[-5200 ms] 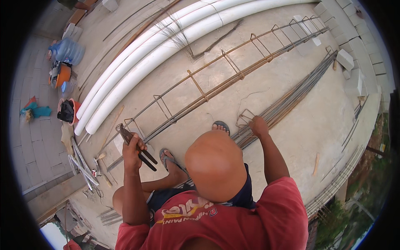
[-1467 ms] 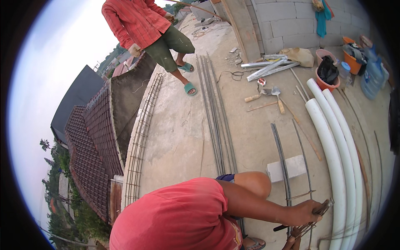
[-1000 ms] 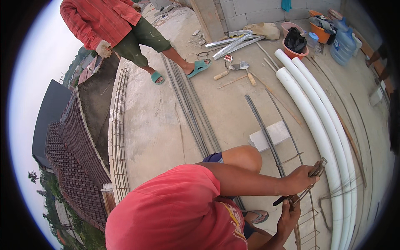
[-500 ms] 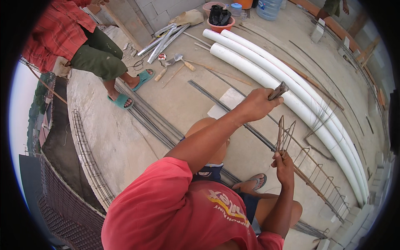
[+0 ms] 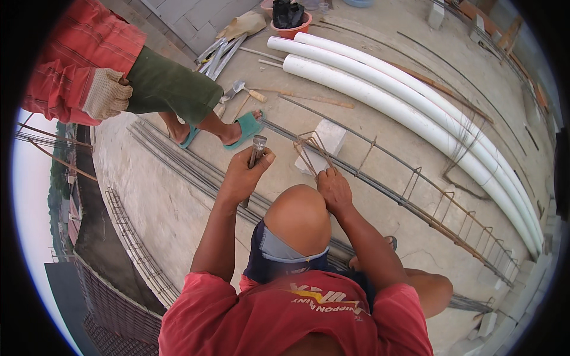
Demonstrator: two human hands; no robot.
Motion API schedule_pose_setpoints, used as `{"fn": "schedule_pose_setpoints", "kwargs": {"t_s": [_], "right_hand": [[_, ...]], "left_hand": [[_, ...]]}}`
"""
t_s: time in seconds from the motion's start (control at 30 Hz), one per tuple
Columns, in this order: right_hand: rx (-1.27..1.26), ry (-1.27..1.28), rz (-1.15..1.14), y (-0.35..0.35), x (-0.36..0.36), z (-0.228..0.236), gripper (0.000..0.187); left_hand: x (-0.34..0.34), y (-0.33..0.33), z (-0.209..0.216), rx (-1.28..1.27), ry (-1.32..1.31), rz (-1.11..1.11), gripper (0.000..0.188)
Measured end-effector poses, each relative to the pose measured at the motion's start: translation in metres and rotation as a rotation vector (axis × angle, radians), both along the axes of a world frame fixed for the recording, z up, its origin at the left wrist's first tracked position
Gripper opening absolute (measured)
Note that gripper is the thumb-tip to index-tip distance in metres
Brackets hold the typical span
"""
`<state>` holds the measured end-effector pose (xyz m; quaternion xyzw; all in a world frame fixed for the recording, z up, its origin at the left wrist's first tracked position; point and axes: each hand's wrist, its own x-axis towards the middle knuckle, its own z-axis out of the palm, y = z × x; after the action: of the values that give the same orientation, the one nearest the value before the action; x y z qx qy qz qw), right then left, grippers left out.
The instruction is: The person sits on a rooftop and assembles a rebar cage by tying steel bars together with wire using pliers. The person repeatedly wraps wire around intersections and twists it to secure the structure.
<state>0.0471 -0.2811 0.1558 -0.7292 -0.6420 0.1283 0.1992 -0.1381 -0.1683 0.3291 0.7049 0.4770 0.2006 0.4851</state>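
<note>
Rusty steel stirrups [image 5: 313,149], bent into thin rectangular loops, stand on the long rebar cage [image 5: 415,204] across the rough concrete floor [image 5: 148,202], and the right hand [image 5: 334,188] pinches the nearest loop at its lower edge. Just left of it, the left hand [image 5: 244,173] is closed round dark metal pincers [image 5: 255,155], head up, handles hidden in the fist. Smooth white pipes [image 5: 415,113] curve beyond; another person's sandalled feet [image 5: 243,129] stand near.

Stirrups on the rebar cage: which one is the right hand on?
The right hand grips the rusty stirrup at the cage's near end, by the white block; the others stand untouched farther right along the bars.
</note>
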Motion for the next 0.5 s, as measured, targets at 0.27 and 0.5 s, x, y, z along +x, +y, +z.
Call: {"fn": "schedule_pose_setpoints", "kwargs": {"t_s": [0.27, 0.5], "right_hand": [[-0.134, -0.340, -0.092, 0.045, -0.017, -0.064, 0.013], [-0.080, -0.022, -0.189, 0.016, 0.003, -0.014, 0.024]], "left_hand": [[-0.041, -0.011, -0.073, -0.180, 0.212, 0.051, 0.026], [-0.007, -0.006, -0.065, -0.169, 0.096, -0.013, 0.022]]}}
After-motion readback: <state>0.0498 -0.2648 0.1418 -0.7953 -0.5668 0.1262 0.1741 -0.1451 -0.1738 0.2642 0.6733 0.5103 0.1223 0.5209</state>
